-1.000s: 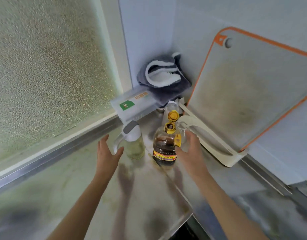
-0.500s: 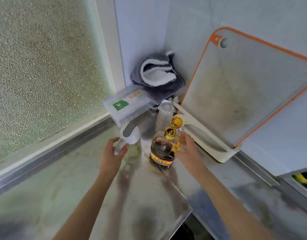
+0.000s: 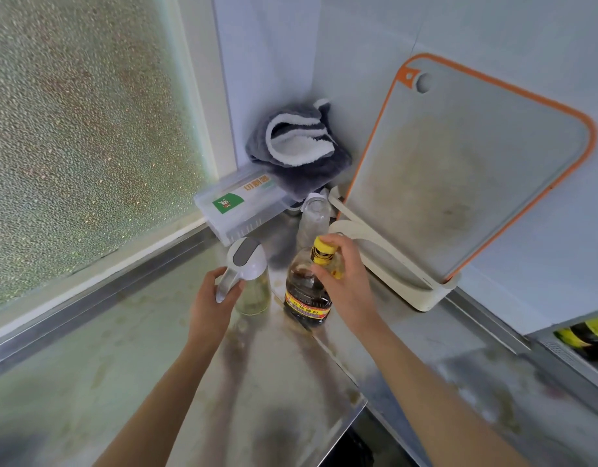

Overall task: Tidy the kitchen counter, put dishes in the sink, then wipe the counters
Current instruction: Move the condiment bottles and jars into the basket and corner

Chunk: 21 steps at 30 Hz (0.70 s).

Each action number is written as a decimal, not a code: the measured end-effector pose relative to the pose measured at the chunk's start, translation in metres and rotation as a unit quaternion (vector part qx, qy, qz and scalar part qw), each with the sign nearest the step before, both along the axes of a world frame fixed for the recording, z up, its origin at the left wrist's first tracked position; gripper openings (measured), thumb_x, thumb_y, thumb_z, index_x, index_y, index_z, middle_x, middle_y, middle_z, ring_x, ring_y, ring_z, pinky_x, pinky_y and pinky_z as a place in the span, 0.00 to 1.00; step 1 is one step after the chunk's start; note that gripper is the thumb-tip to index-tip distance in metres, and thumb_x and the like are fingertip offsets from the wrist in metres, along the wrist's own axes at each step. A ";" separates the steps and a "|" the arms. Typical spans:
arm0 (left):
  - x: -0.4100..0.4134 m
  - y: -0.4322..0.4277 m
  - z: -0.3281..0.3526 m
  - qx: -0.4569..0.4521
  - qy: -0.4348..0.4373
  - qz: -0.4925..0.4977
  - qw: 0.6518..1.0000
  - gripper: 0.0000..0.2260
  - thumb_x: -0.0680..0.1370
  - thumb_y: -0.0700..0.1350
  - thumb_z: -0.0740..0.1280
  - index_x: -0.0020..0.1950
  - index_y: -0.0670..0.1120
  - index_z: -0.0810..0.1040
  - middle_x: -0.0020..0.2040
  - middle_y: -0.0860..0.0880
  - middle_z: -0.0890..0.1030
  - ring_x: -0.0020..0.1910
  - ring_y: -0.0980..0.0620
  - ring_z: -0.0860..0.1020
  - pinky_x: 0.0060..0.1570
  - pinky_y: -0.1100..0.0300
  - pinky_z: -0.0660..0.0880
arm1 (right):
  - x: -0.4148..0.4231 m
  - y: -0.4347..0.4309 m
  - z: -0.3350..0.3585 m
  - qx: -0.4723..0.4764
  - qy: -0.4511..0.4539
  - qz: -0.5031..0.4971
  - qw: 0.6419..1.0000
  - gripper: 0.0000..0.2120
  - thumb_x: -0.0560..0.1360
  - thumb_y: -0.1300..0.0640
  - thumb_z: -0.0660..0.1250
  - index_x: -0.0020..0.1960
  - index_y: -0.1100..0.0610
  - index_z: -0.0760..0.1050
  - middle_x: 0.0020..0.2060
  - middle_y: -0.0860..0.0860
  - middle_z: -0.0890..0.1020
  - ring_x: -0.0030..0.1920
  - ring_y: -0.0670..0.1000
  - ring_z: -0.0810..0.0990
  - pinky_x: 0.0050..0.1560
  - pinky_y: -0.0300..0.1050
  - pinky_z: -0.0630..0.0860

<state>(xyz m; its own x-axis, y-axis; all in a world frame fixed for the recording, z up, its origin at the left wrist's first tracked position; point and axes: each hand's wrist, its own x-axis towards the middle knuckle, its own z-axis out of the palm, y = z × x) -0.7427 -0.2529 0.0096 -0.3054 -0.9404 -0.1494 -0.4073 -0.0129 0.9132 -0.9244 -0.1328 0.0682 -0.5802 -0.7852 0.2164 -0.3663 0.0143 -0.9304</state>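
Observation:
A glass oil dispenser (image 3: 253, 284) with a white and grey pump top stands on the steel counter (image 3: 88, 365) near the corner. My left hand (image 3: 213, 301) is closed around its white handle. Right beside it stands a dark sauce bottle (image 3: 306, 291) with a red and yellow label. My right hand (image 3: 344, 281) grips that bottle at the neck, fingers around the yellow cap (image 3: 323, 251). A clear empty bottle (image 3: 314, 217) stands just behind them.
A grey and white cloth (image 3: 297, 146) lies on a clear plastic box (image 3: 243, 203) in the corner. An orange-rimmed cutting board (image 3: 459, 170) leans in a cream holder (image 3: 392, 264) against the right wall. Frosted window at left; counter edge and dark gap at bottom centre.
Both hands closed in from open: the left took the dispenser's handle, the right moved from the sauce bottle's side up to its capped neck, and the flipped-up yellow lid no longer shows.

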 end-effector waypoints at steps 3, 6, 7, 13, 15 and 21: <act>0.001 0.000 0.001 -0.006 0.001 -0.006 1.000 0.17 0.74 0.49 0.68 0.61 0.47 0.71 0.41 0.45 0.79 0.41 0.45 0.78 0.42 0.56 0.69 | 0.004 0.007 -0.006 0.002 0.020 0.011 1.000 0.22 0.70 0.54 0.71 0.58 0.38 0.68 0.57 0.42 0.73 0.61 0.44 0.71 0.63 0.42 0.68; 0.000 0.000 0.003 -0.012 0.002 -0.006 1.000 0.16 0.75 0.49 0.68 0.60 0.48 0.72 0.42 0.46 0.79 0.41 0.46 0.78 0.42 0.56 0.69 | 0.003 0.012 -0.009 -0.006 0.021 0.026 0.999 0.17 0.72 0.47 0.66 0.60 0.39 0.69 0.60 0.44 0.73 0.63 0.43 0.70 0.65 0.37 0.65; 0.000 0.000 0.002 -0.013 0.003 -0.006 1.000 0.16 0.75 0.49 0.68 0.60 0.48 0.72 0.42 0.46 0.79 0.41 0.46 0.78 0.42 0.56 0.69 | 0.002 0.012 -0.011 -0.014 0.023 0.024 0.999 0.15 0.74 0.46 0.64 0.60 0.42 0.70 0.60 0.47 0.74 0.64 0.44 0.71 0.65 0.38 0.66; 0.000 0.000 0.000 -0.008 0.011 -0.003 1.000 0.15 0.75 0.49 0.67 0.60 0.49 0.72 0.42 0.46 0.78 0.40 0.46 0.77 0.43 0.56 0.71 | 0.002 0.005 -0.028 -0.040 0.065 -0.045 0.996 0.15 0.77 0.49 0.60 0.59 0.54 0.77 0.56 0.48 0.80 0.60 0.48 0.76 0.63 0.49 0.71; 0.000 0.000 0.000 -0.004 0.011 -0.005 1.000 0.15 0.75 0.49 0.67 0.60 0.49 0.72 0.42 0.46 0.79 0.40 0.46 0.77 0.44 0.55 0.71 | 0.005 0.002 -0.028 -0.039 0.068 -0.059 0.995 0.16 0.77 0.48 0.60 0.59 0.54 0.78 0.55 0.46 0.80 0.60 0.48 0.77 0.62 0.50 0.72; -0.002 0.002 0.014 0.001 0.031 -0.004 1.000 0.14 0.75 0.45 0.68 0.58 0.45 0.73 0.46 0.44 0.79 0.42 0.47 0.76 0.41 0.60 0.70 | 0.006 0.013 -0.015 -0.031 -0.106 -0.006 0.994 0.17 0.76 0.46 0.63 0.64 0.45 0.73 0.64 0.42 0.75 0.67 0.44 0.70 0.68 0.51 0.66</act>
<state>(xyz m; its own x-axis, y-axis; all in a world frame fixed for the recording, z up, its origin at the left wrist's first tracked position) -0.7446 -0.2510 0.0233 -0.3216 -0.9377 -0.1316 -0.3502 -0.0114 0.9366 -0.9180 -0.1200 0.0530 -0.6276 -0.7666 0.1354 -0.1623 -0.0412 -0.9859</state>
